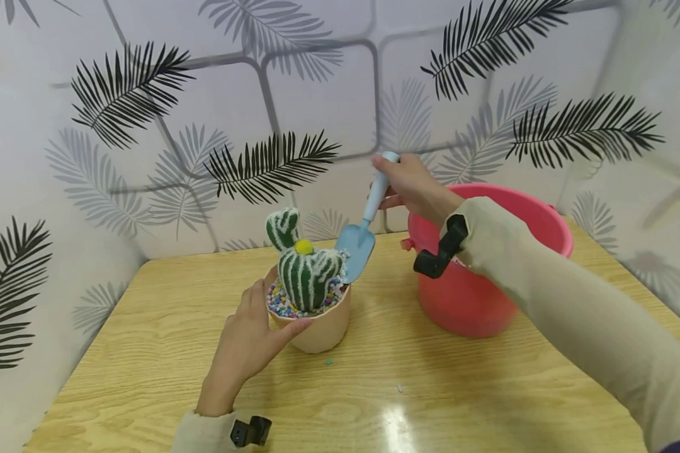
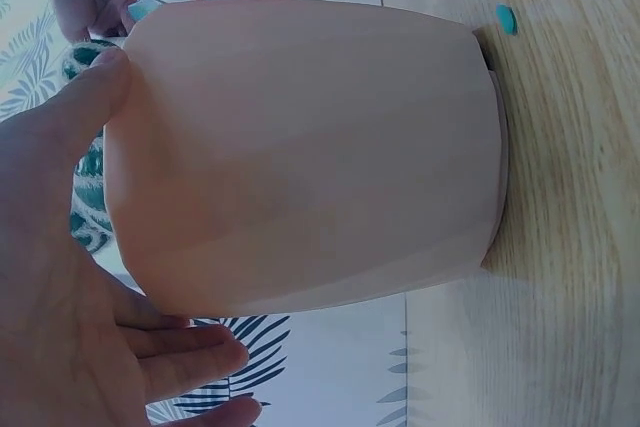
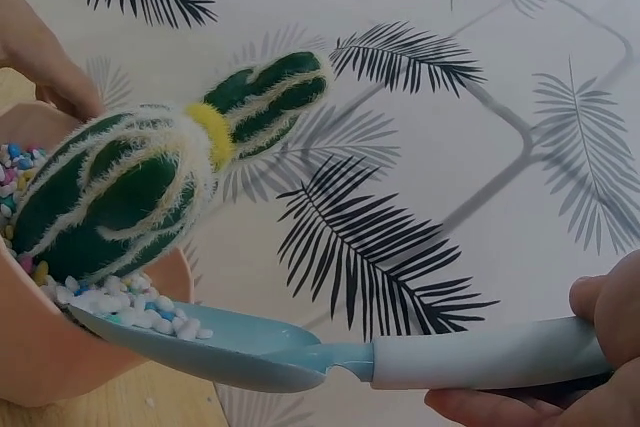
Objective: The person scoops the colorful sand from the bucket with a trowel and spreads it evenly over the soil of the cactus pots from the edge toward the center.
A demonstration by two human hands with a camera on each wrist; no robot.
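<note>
A light-blue trowel (image 1: 358, 245) with a pale handle is gripped in my right hand (image 1: 410, 185), its blade tilted down at the right rim of a peach flowerpot (image 1: 320, 330). White pebbles (image 3: 150, 312) lie on the blade's tip, beside the cactus. My left hand (image 1: 249, 340) holds the pot from the left, thumb at the near rim and fingers round the far side. In the pot stands a green knitted-looking cactus (image 1: 305, 283) with white fuzzy stripes and a yellow pompom (image 1: 303, 246). Multicoloured pebbles (image 1: 280, 302) surround its base.
A red bucket (image 1: 464, 302) stands right of the pot, below my right forearm; its inside is mostly hidden. A teal pebble (image 1: 329, 362) and a whitish one (image 1: 399, 388) lie on the wooden table (image 1: 164, 352). Behind rises a leaf-patterned wall (image 1: 317, 94).
</note>
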